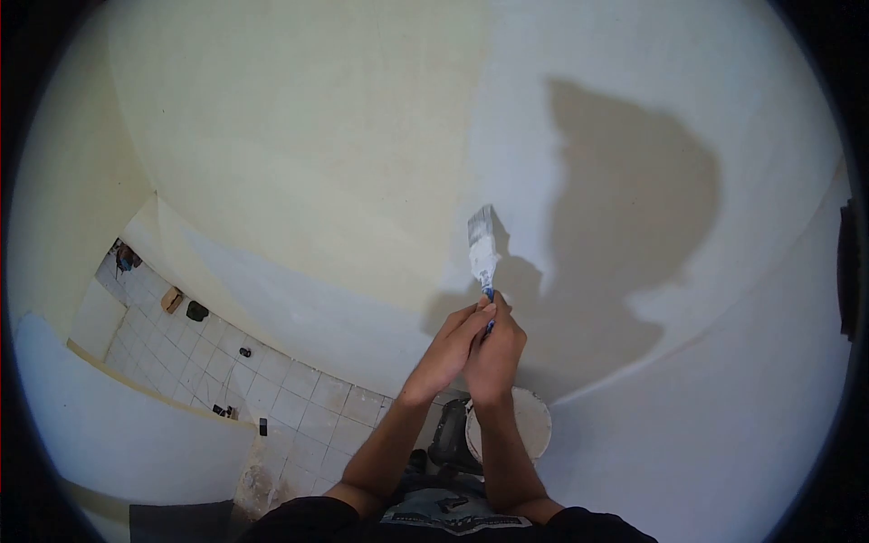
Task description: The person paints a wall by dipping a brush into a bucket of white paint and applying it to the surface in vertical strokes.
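A flat paintbrush (482, 244) with white paint on its bristles and ferrule points up, close to the wall (362, 163). My right hand (498, 357) is closed around its blue handle. Against it, my left hand (448, 353) is closed on the handle too, the two hands pressed together with some fingers hidden. Pale yellow covers the wall to the left of the brush, while a whiter coat spreads to the right and along the lower part. Below my forearms stands a round bucket (534, 421) with a whitish inside, partly covered by my right arm.
A dark container or stand (450, 434) is beside the bucket. White floor tiles (290, 378) stretch to the left, with a cardboard box (172, 300), a black object (197, 311) and several small items on them. A low white wall (136, 416) borders the floor.
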{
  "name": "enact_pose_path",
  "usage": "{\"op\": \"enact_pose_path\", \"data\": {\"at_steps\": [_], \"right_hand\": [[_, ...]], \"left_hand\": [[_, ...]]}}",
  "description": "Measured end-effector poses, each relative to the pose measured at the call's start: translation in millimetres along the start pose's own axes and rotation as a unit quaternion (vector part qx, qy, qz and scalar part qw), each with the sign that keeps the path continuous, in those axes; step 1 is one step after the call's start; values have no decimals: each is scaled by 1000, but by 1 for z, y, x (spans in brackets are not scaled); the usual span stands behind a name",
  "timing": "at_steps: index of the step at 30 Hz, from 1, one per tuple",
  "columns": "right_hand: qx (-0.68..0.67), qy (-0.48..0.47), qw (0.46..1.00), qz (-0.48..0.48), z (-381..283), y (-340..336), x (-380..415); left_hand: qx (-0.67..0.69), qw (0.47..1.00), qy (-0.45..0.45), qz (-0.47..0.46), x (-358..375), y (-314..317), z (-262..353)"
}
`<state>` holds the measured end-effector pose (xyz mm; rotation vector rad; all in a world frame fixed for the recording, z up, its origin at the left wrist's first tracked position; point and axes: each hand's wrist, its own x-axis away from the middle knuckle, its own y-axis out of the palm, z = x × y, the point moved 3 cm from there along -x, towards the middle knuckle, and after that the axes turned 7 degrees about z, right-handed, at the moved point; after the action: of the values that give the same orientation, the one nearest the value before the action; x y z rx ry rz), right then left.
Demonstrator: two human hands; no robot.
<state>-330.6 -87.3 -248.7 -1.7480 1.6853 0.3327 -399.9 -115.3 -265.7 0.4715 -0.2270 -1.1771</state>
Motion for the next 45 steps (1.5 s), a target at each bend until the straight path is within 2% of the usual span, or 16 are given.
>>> {"op": "enact_pose_path", "data": {"at_steps": [4,7,10,13,16,19,22,25,28,31,32,34,35,38,42,45], "right_hand": [[2,-42,998,55,-25,0,-27],[4,-20,999,34,-19,17,-57],[62,53,996,-26,13,38,-54],[118,28,992,-10,38,45,-27],[89,192,975,-61,97,68,7],[96,244,961,-93,96,63,17],[184,158,961,-134,95,59,17],[238,172,933,-206,102,58,11],[166,85,967,-175,157,54,45],[-23,413,889,-198,194,37,73],[-71,430,883,-174,212,33,83],[-161,465,863,-117,244,23,108],[-226,481,846,-35,251,16,121],[-229,538,811,27,276,-12,154],[-160,556,811,88,326,-48,206],[-171,614,763,105,367,-72,243]], "left_hand": [[35,999,32,11,-13,19,33],[-18,997,66,38,-45,14,40],[-8,999,16,32,-67,-11,5],[51,995,-38,71,-57,-20,-29],[97,988,-108,47,-52,-46,-82],[120,980,-143,68,-49,-58,-105],[91,979,-163,87,-45,-60,-108],[-15,979,-180,94,-51,-63,-113],[-131,964,-219,69,-43,-71,-143],[-178,937,-297,40,-26,-67,-162],[-183,925,-330,30,-22,-64,-170],[-200,932,-303,6,-18,-65,-210],[-203,931,-303,-7,-16,-62,-229],[-210,912,-352,-29,-2,-39,-274],[-227,888,-400,-12,27,0,-327],[-184,868,-461,14,48,10,-386]]}}
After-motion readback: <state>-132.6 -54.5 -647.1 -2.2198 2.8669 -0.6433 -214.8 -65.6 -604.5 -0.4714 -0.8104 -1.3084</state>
